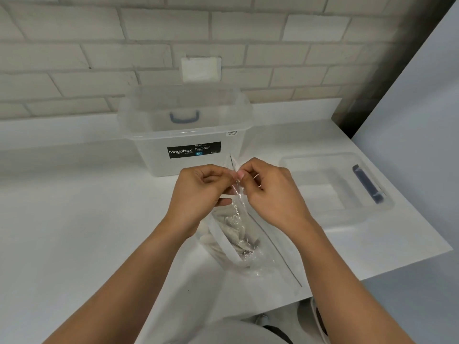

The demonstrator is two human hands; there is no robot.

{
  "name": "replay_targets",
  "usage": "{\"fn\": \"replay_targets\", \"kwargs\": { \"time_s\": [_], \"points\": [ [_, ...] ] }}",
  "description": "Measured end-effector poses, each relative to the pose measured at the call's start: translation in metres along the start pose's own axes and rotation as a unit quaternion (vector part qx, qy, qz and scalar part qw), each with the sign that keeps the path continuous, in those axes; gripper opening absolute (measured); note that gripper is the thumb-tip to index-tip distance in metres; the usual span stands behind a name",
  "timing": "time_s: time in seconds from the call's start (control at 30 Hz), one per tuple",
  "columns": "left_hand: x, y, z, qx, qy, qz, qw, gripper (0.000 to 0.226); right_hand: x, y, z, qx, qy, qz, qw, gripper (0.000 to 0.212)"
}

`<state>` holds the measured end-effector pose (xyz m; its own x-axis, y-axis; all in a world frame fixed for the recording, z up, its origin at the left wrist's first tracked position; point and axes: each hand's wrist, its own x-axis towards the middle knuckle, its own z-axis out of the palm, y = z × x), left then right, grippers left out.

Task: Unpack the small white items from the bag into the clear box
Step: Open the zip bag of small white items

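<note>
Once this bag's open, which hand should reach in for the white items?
Probably the left hand: both it and the right hand pinch the bag top, but a left finger lies lower, at its mouth.

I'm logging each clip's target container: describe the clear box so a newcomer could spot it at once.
On the white counter, against the brick wall, the clear box stands straight ahead, beyond the left hand and right hand pinching the bag. Unlike the shallow clear piece with a dark handle lying to its right, it is tall and carries a black Megabox label on its front.
</note>
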<state>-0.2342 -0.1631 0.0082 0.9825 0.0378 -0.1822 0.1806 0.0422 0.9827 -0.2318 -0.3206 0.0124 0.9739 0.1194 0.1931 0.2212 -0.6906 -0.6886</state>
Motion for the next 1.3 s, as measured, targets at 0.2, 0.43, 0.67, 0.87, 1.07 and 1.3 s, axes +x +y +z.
{"fn": "replay_targets", "kwargs": {
  "time_s": [0.2, 0.43, 0.67, 0.87, 1.07, 1.3],
  "points": [
    [0.001, -0.001, 0.003, 0.030, 0.002, 0.017, 0.999, 0.009, 0.004, 0.003, -0.004, -0.019, 0.005, 0.018, 1.000, 0.012],
    [0.007, 0.004, 0.001, 0.106, 0.029, 0.059, 0.992, 0.013, 0.018, 0.001, -0.003, -0.020, -0.001, 0.036, 0.999, 0.012],
    [0.015, 0.007, 0.000, 0.130, 0.072, 0.071, 0.986, 0.010, 0.025, -0.005, 0.000, -0.154, 0.058, 0.013, 0.986, 0.011],
    [0.015, 0.007, 0.010, 0.066, 0.086, 0.041, 0.993, 0.008, 0.031, -0.006, -0.021, -0.060, 0.029, 0.025, 0.997, 0.015],
    [0.014, 0.012, 0.016, 0.027, 0.078, 0.033, 0.996, 0.004, -0.001, 0.006, -0.032, -0.036, -0.075, 0.070, 0.994, 0.016],
    [-0.014, 0.001, 0.023, 0.018, -0.058, -0.065, 0.996, 0.035, -0.019, 0.012, -0.023, 0.075, -0.023, 0.080, 0.994, 0.015]
  ]
}}
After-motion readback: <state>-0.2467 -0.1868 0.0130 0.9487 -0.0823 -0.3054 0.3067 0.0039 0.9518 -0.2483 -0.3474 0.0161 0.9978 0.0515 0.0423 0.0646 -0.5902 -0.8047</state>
